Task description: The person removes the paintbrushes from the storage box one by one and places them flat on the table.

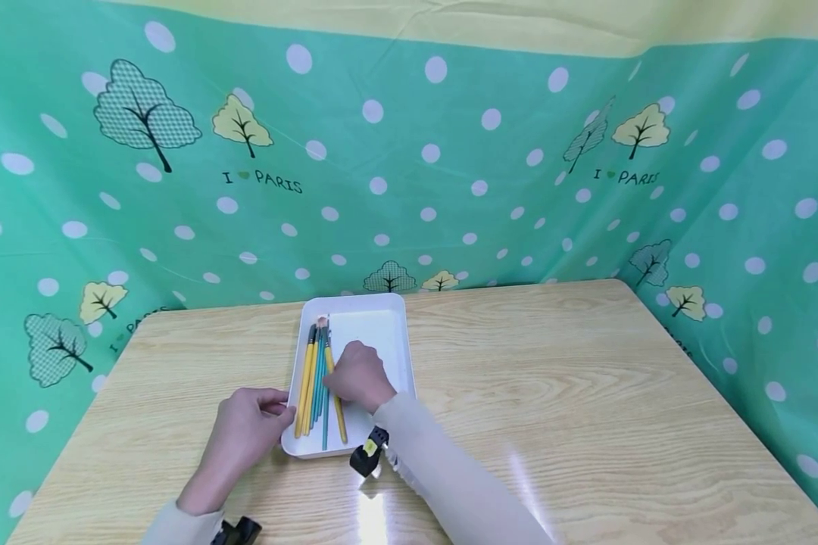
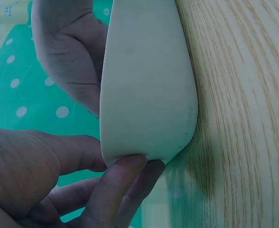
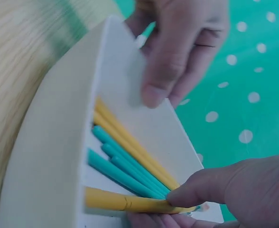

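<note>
A white rectangular tray (image 1: 375, 322) holds several paintbrushes, with yellow handles (image 1: 304, 393) at the left and teal handles (image 1: 325, 428) beside them. Their bristles point toward the far end. My left hand (image 1: 248, 428) grips the tray's left wall, thumb at the rim and fingers (image 2: 125, 173) against the outside. Inside the tray, my right hand (image 1: 361, 375) pinches the rightmost yellow paintbrush (image 3: 111, 199) between thumb and fingers. This brush lies slanted next to the teal ones, and some of my fingertips are hidden beneath it.
The tray stands on a light wood-grain table (image 1: 552, 378), which extends far to the right. A green dotted cloth (image 1: 409, 174) with printed trees hangs behind the table and along its sides.
</note>
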Demonstrator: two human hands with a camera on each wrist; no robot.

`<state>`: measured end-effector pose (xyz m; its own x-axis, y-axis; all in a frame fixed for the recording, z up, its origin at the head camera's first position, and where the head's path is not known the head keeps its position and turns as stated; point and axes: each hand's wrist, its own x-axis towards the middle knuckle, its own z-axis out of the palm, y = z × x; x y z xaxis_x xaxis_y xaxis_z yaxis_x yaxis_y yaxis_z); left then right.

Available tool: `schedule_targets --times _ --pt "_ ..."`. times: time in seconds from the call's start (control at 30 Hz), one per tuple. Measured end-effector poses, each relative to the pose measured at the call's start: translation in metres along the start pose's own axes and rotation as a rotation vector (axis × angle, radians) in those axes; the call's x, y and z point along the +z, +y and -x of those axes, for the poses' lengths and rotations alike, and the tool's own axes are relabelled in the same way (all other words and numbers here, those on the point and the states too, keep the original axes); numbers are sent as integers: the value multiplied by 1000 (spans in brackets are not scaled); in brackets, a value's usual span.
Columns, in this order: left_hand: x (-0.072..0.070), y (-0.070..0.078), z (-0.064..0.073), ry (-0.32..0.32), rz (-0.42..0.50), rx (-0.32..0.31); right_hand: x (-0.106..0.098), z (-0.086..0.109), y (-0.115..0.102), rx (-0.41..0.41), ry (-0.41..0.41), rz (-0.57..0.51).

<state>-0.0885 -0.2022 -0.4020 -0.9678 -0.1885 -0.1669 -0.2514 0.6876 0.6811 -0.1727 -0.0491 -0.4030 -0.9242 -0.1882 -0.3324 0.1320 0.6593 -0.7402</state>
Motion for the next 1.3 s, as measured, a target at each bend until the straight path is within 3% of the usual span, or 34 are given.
schedule_targets --times 0.53,1.3 --pt "0 0 1 -4 22 -16 -25 6 8 17 -107 -337" --pt "0 -1 2 7 19 -16 -54 15 25 9 -43 -338"
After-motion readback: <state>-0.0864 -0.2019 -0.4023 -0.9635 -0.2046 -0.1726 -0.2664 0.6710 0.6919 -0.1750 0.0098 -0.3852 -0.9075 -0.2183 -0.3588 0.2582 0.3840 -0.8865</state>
